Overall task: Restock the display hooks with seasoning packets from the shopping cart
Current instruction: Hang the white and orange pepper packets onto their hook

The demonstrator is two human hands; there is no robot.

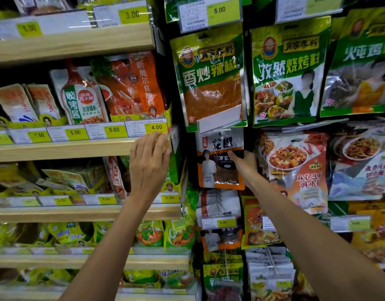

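Note:
A black and orange seasoning packet (217, 164) hangs at the display hook under a tilted white price flap (219, 119). My right hand (244, 165) grips its right edge, thumb on the front and fingers behind. My left hand (150, 157) is raised against the right end of a wooden shelf (63, 149), its fingers curled and blurred at the price rail; whether they hold anything is unclear. The shopping cart is out of view.
Green seasoning packets (211, 79) hang on hooks above the held one, and orange ones (295, 170) hang to its right. More packets (219, 205) hang on hooks below. The shelves at left hold several sauce pouches (83, 96) behind yellow price tags.

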